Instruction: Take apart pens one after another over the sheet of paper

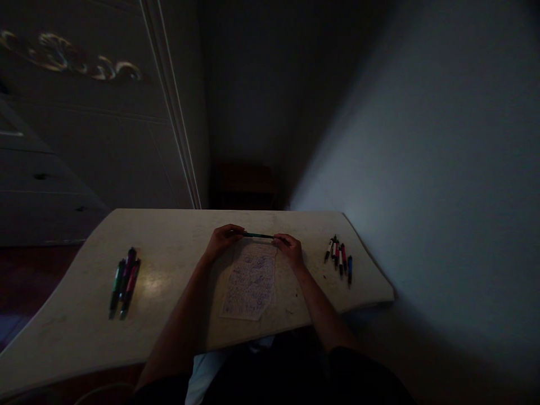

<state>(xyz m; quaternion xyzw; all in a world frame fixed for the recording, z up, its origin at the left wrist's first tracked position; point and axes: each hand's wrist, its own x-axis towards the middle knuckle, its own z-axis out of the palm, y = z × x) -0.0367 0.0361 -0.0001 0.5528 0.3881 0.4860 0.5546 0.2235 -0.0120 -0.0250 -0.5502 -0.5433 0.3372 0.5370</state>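
Note:
A teal and black pen (258,235) lies level between my two hands, just beyond the far edge of a scribbled sheet of paper (250,281). My left hand (223,239) pinches its left end. The fingers of my right hand (288,247) are closed on the other end, by the paper's far right corner. Dense dark scrawl covers the sheet, which lies on the table below the pen. Dim light hides the finer detail of the fingertips.
Several large pens (124,281), green, purple and pink, lie on the table (177,225) at left. Several smaller pens (338,256) lie at right, with a blue pen (350,270) beside them. A pale wall (442,169) borders the right; a cabinet (105,135) stands behind left.

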